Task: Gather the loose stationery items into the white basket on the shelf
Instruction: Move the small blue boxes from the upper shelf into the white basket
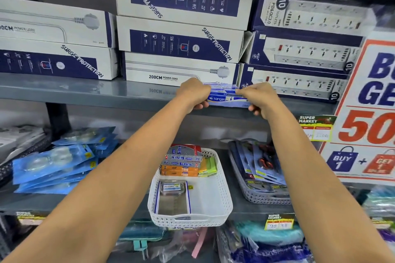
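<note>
On upper shelf (89, 94), both hands, left (193, 94) and right (259, 98), grip pinching staple boxes (224, 96) by the ends; loose stack could spill before reaching basket (224, 200).

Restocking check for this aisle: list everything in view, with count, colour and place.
power strip boxes: about eight, white and navy, stacked on the upper shelf
Kangaro packs: small stack, blue and white, upper shelf edge, held between both hands
white basket: one, lower shelf, centre
Softek boxes: a few, grey, red and orange, back of the basket
sticky notes: yellow and green, basket's back right
clear pack: one, basket's left side
blue blister packs: several, lower shelf left
grey basket: one, holds scissor packs, lower shelf right
sale poster: one, far right
left hand: gripping packs
right hand: gripping packs
</note>
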{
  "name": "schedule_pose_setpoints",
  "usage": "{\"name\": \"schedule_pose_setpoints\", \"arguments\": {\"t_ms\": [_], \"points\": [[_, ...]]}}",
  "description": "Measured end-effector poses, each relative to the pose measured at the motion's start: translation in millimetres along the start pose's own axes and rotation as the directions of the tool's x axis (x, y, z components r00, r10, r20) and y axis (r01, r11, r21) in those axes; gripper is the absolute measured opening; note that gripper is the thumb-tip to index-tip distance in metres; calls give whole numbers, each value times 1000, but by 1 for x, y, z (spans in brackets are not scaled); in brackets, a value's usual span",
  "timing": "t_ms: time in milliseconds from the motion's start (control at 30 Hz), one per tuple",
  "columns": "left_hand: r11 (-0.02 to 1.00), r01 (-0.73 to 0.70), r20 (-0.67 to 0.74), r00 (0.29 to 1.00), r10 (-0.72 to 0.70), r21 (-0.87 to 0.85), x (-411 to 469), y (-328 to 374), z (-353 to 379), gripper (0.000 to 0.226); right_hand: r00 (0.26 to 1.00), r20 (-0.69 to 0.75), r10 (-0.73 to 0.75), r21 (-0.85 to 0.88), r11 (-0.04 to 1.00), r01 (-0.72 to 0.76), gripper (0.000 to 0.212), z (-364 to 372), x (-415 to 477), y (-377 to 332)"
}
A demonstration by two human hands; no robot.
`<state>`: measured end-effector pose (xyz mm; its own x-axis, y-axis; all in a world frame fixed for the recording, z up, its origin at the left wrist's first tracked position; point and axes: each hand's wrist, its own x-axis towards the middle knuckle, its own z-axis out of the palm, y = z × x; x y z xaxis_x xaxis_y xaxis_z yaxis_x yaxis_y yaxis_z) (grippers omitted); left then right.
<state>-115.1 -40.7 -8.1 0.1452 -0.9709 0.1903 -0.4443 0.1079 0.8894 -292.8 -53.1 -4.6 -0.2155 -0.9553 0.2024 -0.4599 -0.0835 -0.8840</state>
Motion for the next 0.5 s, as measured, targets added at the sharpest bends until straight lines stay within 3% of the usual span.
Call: {"name": "schedule_pose_setpoints", "arguments": {"t_ms": [133, 300, 500], "points": [[997, 19, -30, 999, -21, -70, -5, 0, 0, 16, 999, -15, 37, 73, 997, -36, 11, -1, -9, 0], [994, 26, -78, 996, -34, -103, -13, 4, -9, 26, 995, -71, 68, 169, 984, -55, 18, -1, -26, -3], [994, -39, -95, 995, 29, -99, -45, 4, -17, 31, 996, -66, 61, 303, 952, -38, 13, -6, -53, -3]]}}
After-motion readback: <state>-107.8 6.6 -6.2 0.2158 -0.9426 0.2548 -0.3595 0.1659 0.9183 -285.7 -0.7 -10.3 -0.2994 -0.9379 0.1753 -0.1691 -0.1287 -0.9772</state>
